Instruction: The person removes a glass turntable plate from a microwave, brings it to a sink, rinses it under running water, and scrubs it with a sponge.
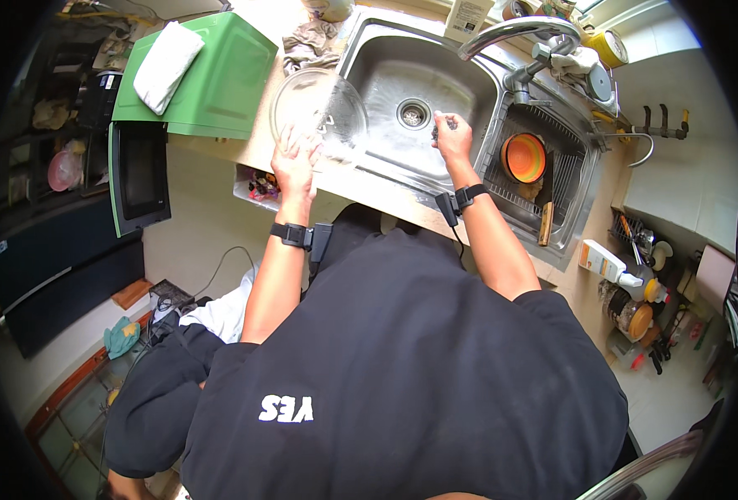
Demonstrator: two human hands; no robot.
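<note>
A round clear glass plate (309,94), like a microwave turntable, lies where the counter meets the sink's left edge, with glare and wet marks on it. On its near-left rim rests my left hand (294,162), fingers spread; whether it grips the rim is unclear. My right hand (455,140) is over the right side of the steel sink basin (394,75), close to the drain (414,114). Its fingers are closed on a dark scouring pad (450,124), mostly hidden by them.
A green microwave (237,75) stands left, its door (140,175) swung out, a folded white cloth (169,67) on top. The faucet (519,28) arches over the sink. An orange bowl (524,157) and a wooden-handled knife (545,225) sit in the right basin. Another person (162,394) is behind left.
</note>
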